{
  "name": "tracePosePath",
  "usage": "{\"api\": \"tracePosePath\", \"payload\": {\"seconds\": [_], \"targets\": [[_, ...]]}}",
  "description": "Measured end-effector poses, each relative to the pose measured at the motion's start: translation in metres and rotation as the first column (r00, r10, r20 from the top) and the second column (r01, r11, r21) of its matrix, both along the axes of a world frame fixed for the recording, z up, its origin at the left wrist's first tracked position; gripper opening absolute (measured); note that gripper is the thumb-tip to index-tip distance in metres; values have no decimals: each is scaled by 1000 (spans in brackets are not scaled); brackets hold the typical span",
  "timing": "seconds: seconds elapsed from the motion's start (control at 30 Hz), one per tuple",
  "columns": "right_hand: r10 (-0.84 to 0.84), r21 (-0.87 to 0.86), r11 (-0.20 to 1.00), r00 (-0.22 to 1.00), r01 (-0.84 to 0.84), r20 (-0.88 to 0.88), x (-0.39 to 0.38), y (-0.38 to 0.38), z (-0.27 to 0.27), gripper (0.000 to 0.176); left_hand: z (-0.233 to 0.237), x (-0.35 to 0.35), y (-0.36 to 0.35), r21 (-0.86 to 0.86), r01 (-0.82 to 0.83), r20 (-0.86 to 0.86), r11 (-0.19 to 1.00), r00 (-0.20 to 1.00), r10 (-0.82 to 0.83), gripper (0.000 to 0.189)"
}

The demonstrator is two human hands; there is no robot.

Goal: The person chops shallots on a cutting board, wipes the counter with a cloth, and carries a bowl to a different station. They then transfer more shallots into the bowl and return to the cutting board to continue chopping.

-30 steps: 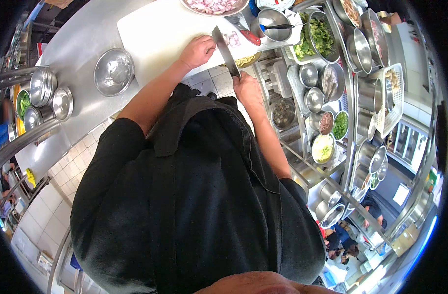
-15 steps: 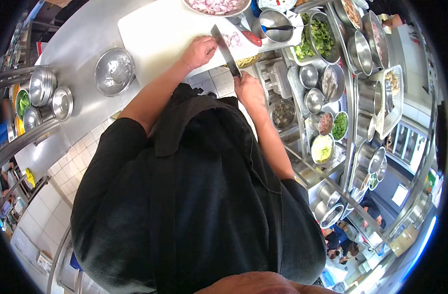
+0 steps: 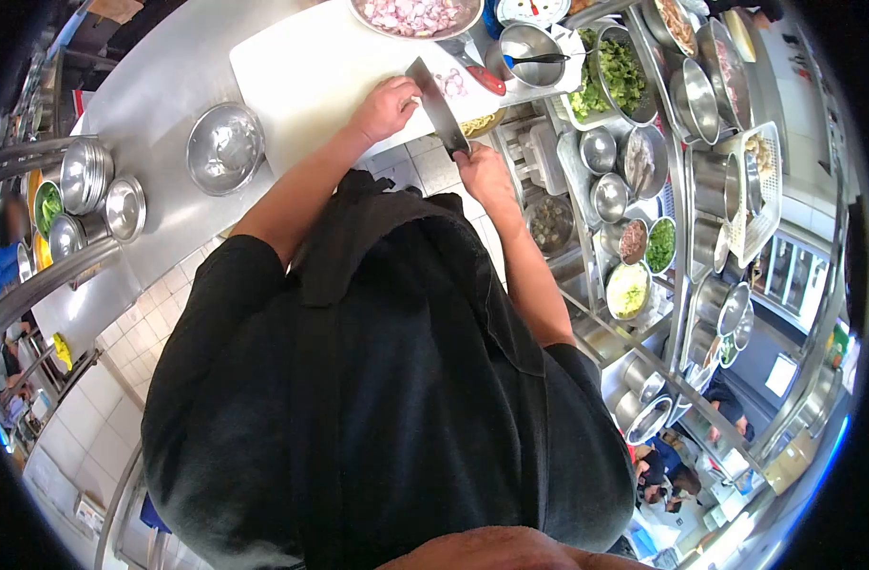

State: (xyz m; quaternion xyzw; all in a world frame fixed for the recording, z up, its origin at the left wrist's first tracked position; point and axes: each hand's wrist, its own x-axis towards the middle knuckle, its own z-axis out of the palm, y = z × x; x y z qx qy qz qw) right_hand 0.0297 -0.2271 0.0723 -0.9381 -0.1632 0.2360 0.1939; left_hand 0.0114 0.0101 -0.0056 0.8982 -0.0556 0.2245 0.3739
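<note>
My right hand [image 3: 487,174] grips the handle of a broad kitchen knife [image 3: 439,109], whose blade rests over the white cutting board [image 3: 306,90]. My left hand [image 3: 387,108] is closed, its fingers curled together close to the blade's left side. Whatever those fingers hold is hidden or too small to name. Just right of the blade lie chopped pale-pink pieces [image 3: 450,83] that look like shallot or onion. At the board's far edge stands a metal bowl [image 3: 356,11] full of similar chopped pieces. A red-handled tool [image 3: 487,80] with a metal blade lies beside it.
An empty-looking metal bowl [image 3: 225,148] stands left of the board on the steel counter [image 3: 159,85]. To the right are a bowl holding a blue-tipped utensil [image 3: 539,59], a colander of greens [image 3: 620,74], and racks with several metal bowls. A person [image 3: 729,408] shows far right.
The knife blade is turned so more of its flat side shows. My left hand stays beside it, and the whole view has shifted slightly.
</note>
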Motion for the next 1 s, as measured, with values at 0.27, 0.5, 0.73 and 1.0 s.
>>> {"api": "tracePosePath", "payload": {"seconds": [0.27,0.5,0.73,1.0], "targets": [[-51,61,997,999,51,-3,1,-3,0,34,38,14,-15,219,-170,-474,961,842,257,27],[-39,72,997,999,38,4,-8,1,9,34,18,-1,-9,-116,-206,-346,972,925,155,28],[-24,51,998,999,22,34,-12,8,14,33,4,-4,3,26,19,-42,999,999,-18,10],[-13,8,1000,998,12,69,-21,5,23,29,5,-2,3,89,33,43,995,998,-37,7]]}}
